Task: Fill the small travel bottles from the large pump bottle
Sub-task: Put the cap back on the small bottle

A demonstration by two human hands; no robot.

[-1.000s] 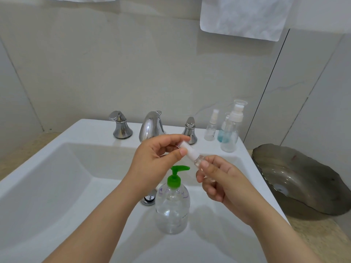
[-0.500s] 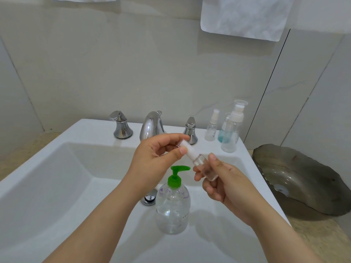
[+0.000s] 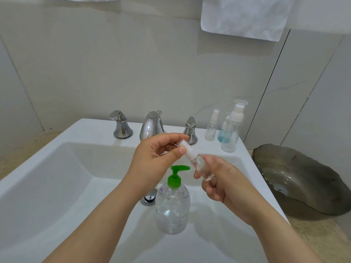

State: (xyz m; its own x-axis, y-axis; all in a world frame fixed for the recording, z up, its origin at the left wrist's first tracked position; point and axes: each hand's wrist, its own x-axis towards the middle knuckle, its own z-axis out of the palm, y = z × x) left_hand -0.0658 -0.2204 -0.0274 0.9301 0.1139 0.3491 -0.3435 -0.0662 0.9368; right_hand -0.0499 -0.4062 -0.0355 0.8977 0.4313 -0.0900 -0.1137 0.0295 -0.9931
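Head view: one pump bottle (image 3: 172, 203), one held travel bottle (image 3: 201, 166), three standing bottles (image 3: 229, 135).

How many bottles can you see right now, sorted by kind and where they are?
Large pump bottle, standing in the basin: 1
Held travel bottle, gripped by the left hand and right hand: 1
Small bottles on the sink ledge: 3 (spray bottle, blue-liquid bottle, tall pump-top bottle)
Total: 5
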